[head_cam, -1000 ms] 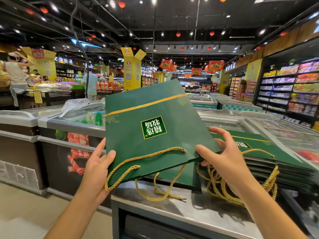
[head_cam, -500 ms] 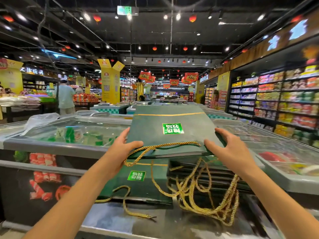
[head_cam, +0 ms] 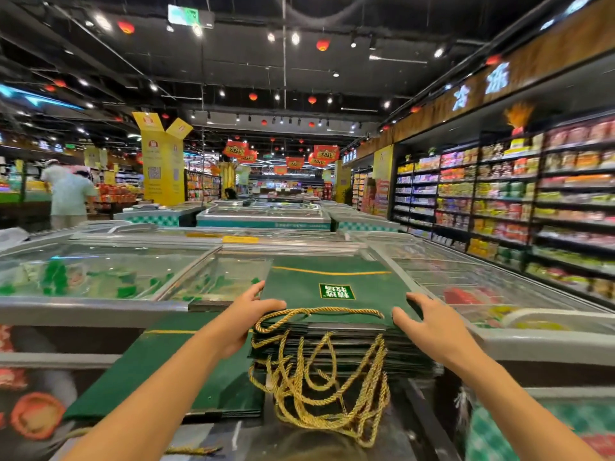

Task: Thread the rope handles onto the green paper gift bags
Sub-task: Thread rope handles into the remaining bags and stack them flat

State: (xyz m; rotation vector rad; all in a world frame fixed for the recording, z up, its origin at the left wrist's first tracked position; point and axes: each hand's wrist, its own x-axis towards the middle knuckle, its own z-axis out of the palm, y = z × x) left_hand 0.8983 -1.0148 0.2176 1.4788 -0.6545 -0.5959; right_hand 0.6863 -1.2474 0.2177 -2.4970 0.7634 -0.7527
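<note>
Supermarket aisle under a dark ceiling, shopper (head_cam: pixel 71 197) far left, glass-lidded chest freezers (head_cam: pixel 100 277) stretching away. Near left, low pile of flat green bags (head_cam: pixel 159 371) on the counter. Left hand (head_cam: pixel 246 316) at left edge of top bag (head_cam: pixel 332 294), thumb across near corner, gripping or merely touching impossible to tell. Top bag flat on tall stack (head_cam: pixel 349 351) at centre, gold rope handles (head_cam: pixel 319 394) dangling off near edge in a tangle. Right hand (head_cam: pixel 429 324) relaxed, fingers spread flat on right side of same bag. Stocked shelves (head_cam: pixel 499 201) far right.
</note>
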